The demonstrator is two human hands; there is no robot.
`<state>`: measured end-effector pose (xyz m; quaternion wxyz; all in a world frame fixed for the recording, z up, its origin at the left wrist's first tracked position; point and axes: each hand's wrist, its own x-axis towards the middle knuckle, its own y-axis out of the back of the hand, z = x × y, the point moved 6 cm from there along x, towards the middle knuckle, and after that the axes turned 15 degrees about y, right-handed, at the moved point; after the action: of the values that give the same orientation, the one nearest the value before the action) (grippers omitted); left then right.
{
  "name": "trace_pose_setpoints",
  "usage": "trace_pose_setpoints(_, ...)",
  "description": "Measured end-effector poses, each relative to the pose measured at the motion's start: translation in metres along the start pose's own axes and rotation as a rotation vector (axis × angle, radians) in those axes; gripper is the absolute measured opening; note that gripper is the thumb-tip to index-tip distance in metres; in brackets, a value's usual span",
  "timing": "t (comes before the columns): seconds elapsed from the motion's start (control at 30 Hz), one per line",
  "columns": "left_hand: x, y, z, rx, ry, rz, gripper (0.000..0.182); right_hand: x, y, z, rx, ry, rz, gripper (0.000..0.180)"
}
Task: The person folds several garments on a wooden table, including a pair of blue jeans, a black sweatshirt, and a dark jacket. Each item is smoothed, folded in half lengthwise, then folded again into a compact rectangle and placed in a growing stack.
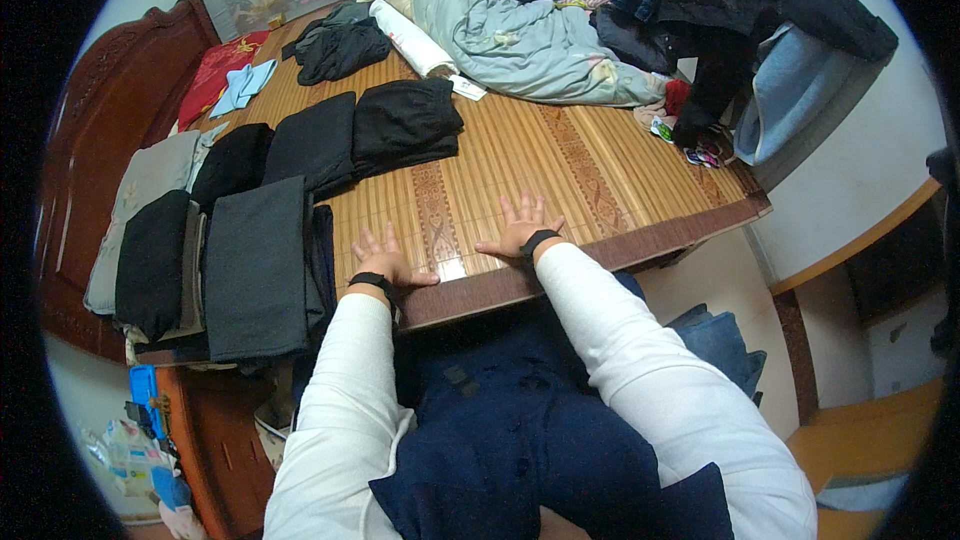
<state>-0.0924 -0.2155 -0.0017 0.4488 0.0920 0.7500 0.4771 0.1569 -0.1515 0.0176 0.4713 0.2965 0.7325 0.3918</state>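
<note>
My left hand [388,259] rests palm down near the front edge of a bamboo bed mat [499,142], its fingers spread. Farther right, my right hand [523,227] lies flat on the same mat, fingers apart and holding nothing. Dark bands circle both wrists. Just left of my left hand is a folded dark grey garment [257,270], and beside that a folded black garment [152,262]. Behind them lie more folded pieces: a small black one [232,163], a charcoal one [311,139] and black trousers [407,124].
A carved wooden headboard [112,135] bounds the left. Across the back lie crumpled black clothing [341,45], a white roll [412,37] and a pale green quilt [517,45]. Dark jackets [720,7] hang at the right edge. Folded jeans [720,349] sit low on the right.
</note>
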Motion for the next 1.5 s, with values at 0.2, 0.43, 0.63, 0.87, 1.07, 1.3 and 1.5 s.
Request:
trace_pose_setpoints(0.2, -0.009, 0.004, -0.001, -0.031, -0.01, -0.005, 0.156, 0.0, -0.001, 0.0, 0.032, 0.022, 0.045, 0.116)
trace_pose_setpoints(0.43, -0.007, 0.003, -0.001, -0.012, -0.014, -0.011, 0.154, 0.002, -0.001, 0.001, 0.016, 0.024, 0.043, 0.118)
trace_pose_setpoints(0.63, 0.001, 0.0, -0.002, -0.057, 0.015, -0.008, 0.155, 0.005, -0.003, 0.0, -0.002, 0.025, 0.021, 0.12)
trace_pose_setpoints(0.87, -0.004, 0.001, -0.002, -0.05, -0.013, -0.01, 0.155, 0.005, -0.003, 0.001, -0.002, 0.001, 0.002, 0.121)
trace_pose_setpoints(1.07, -0.009, 0.003, -0.003, -0.03, -0.031, -0.01, 0.157, 0.001, 0.0, -0.003, -0.048, 0.013, -0.016, 0.117)
trace_pose_setpoints(1.3, -0.023, 0.008, -0.004, -0.057, 0.022, -0.055, 0.151, 0.004, -0.002, 0.0, -0.018, -0.001, 0.006, 0.121)
trace_pose_setpoints(1.5, -0.031, 0.01, -0.01, -0.086, 0.0, -0.035, 0.15, 0.007, -0.004, 0.001, -0.019, -0.011, 0.004, 0.122)
